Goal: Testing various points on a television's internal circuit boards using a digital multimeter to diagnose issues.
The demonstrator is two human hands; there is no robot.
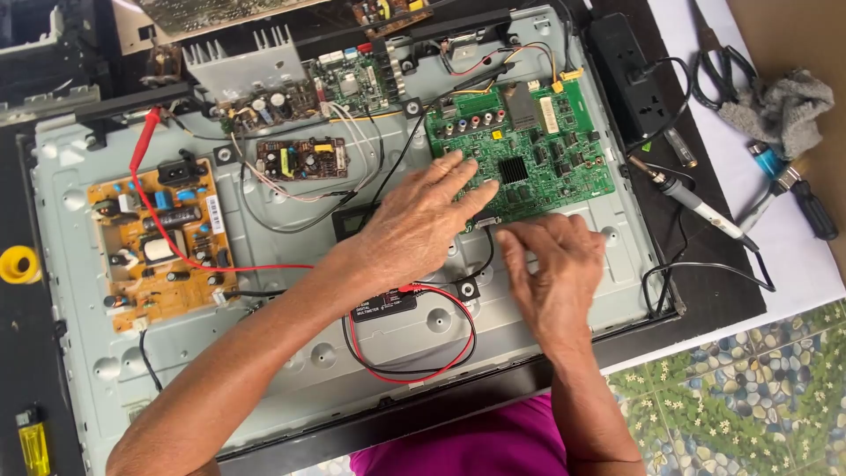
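Observation:
A flat screen's grey metal back panel [529, 300] lies open on the table. My left hand [419, 220] rests flat on it, fingertips touching the lower left edge of the green main circuit board [529, 145]. My right hand [551, 264] lies just below that board's bottom edge, fingers bent down onto the panel near a small connector. Neither hand visibly holds a tool. A black multimeter [383, 304] with red and black leads [441, 353] sits under my left wrist, partly hidden.
An orange-brown power board [159, 242] is mounted at the left, with a smaller board [300, 159] and a finned heatsink [242, 62] above. A soldering iron [696, 203], power strip [630, 75], scissors, rag and screwdriver [793, 189] lie at the right. A yellow lighter [33, 445] is at the lower left.

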